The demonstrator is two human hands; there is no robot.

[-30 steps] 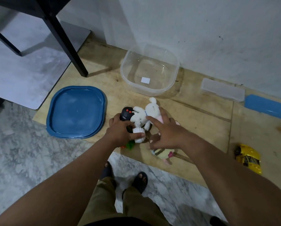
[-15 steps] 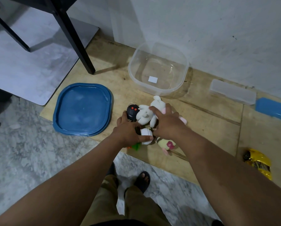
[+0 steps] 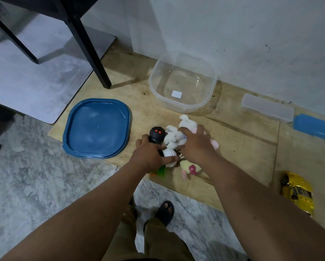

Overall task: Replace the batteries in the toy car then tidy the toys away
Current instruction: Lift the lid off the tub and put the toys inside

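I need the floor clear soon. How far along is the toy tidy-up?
Nothing is stowed yet: the clear tub sits empty, its blue lid off beside it. In hand: the left hand and right hand are gathering the white plush rabbits, black remote and small toys. Left: the yellow toy car lies apart; whether its batteries were changed isn't visible.

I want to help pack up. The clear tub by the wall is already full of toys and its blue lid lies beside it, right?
Not quite. The head view shows the clear tub is empty, holding only a small white label. The blue lid does lie beside it.
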